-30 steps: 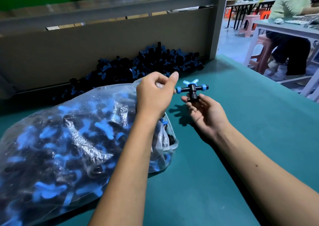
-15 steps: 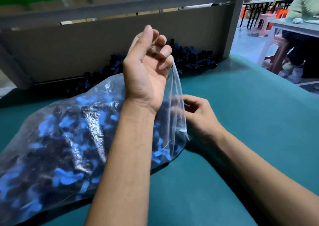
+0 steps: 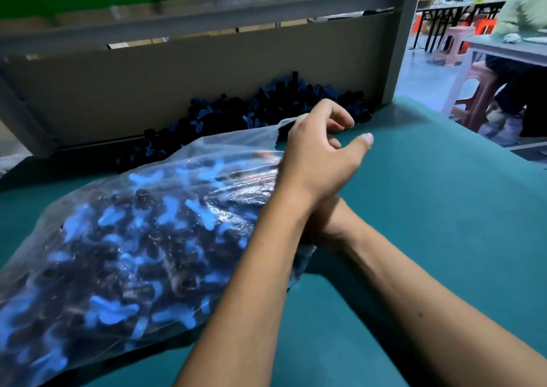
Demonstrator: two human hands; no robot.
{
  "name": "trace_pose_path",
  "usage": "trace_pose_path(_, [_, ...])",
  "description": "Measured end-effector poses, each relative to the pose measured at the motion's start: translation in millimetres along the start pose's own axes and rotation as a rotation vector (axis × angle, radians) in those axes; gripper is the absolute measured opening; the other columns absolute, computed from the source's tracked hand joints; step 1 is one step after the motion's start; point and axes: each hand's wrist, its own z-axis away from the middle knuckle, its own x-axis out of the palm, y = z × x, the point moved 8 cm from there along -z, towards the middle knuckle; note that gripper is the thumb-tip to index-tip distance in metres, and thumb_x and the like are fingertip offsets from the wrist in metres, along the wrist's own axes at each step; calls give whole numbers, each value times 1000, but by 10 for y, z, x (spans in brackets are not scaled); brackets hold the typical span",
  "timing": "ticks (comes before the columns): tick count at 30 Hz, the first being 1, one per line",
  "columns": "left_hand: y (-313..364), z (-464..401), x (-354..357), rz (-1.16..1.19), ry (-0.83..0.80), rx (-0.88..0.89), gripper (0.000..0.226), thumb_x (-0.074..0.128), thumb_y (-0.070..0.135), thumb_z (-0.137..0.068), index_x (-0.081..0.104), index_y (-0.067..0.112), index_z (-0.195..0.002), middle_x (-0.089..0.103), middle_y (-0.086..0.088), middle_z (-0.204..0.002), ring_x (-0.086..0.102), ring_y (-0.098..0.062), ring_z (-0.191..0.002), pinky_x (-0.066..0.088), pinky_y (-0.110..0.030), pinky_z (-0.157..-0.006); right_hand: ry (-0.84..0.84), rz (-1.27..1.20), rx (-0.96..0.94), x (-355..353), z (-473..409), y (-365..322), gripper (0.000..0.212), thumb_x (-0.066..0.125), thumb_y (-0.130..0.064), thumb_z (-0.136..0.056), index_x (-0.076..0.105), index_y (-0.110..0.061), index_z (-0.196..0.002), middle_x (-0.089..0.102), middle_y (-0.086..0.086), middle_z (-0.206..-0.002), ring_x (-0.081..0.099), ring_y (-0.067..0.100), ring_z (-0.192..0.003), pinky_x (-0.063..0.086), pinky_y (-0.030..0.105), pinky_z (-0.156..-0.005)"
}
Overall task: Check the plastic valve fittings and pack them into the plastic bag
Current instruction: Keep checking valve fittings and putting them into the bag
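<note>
Teal workbench (image 3: 444, 209), cardboard backboard (image 3: 177, 90) behind

My bench (image 3: 429, 209) has a teal top that fills most of what I see. On its left half lies the clear plastic bag (image 3: 88, 224), bulging with black and blue valve fittings (image 3: 165, 212), its open mouth turned toward the middle of the bench. Along the back edge, against the brown board (image 3: 148, 84) standing there, a loose heap of the same fittings (image 3: 266, 108) is piled, running toward the back right corner by the grey post (image 3: 399, 46). The right side of the top and the near edge show bare teal.
</note>
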Motion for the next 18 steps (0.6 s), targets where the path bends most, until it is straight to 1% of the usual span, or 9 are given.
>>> trace_pose_path(1, [2,-11,-25,36,14,8,19,76,26,-82,61,18,-91,65,2,-97,52,-10,-68,48,-24,-73,-74,-62,-94,47,44,-70,26,53,5,-88,62,-19,-87,62,3,-91,63,7,-82,52,28,-86])
trace_pose_path(2, [-5,-17,-43,63,27,12,19,75,27,-82,62,17,-90,65,4,-93,53,-9,-70,48,-23,-72,-127,-147,-126,94,58,-96,20,53,2,-84,65,-11,-92,65,10,-92,65,17,-84,54,32,-83])
trace_pose_path(3, [-25,-25,-46,79,43,11,17,74,26,-82,63,16,-90,65,5,-89,54,-9,-71,48,-22,-71,-125,-254,-119,46,15,-65,22,51,2,-83,64,-6,-99,63,13,-94,63,21,-87,52,35,-83])
trace_pose_path(5, [-118,-9,-34,72,90,-4,14,75,22,-84,63,14,-88,63,8,-81,54,-8,-69,46,-22,-68,-101,-308,-61,10,-54,-5,23,45,3,-91,59,-6,-106,56,14,-97,56,23,-89,44,38,-87])
trace_pose_path(7, [-272,24,-33,-13,173,-44,12,75,17,-87,63,13,-84,61,10,-74,52,-6,-65,44,-22,-67,-52,-325,-9,-40,-108,67,20,41,-4,-100,59,-9,-108,58,12,-96,56,21,-86,45,35,-83])
trace_pose_path(10, [-487,62,-9,-230,215,-105,7,70,13,-87,63,14,-86,61,8,-75,56,-13,-73,44,-29,-72,23,-389,23,-100,-150,99,21,44,-15,-103,64,-16,-98,61,5,-87,58,17,-79,48,30,-74])
trace_pose_path(12, [-564,60,25,-260,186,-108,10,70,12,-86,61,15,-86,62,8,-78,59,-17,-78,46,-30,-76,74,-428,-36,-172,-159,44,26,47,-11,-99,68,-15,-85,63,3,-80,60,17,-74,48,29,-69])
trace_pose_path(15, [-644,39,-20,-248,201,-147,14,71,11,-83,61,20,-84,61,12,-77,59,-13,-77,44,-23,-73,190,-242,-185,-336,-149,-110,16,54,10,-88,65,0,-92,70,10,-78,66,22,-71,54,29,-63])
trace_pose_path(18, [-777,15,-74,-242,193,-255,13,68,12,-81,60,22,-82,64,10,-80,63,-17,-84,51,-31,-79,400,-42,-182,-561,-216,-126,24,53,17,-79,65,3,-93,66,23,-80,60,30,-74,49,41,-69])
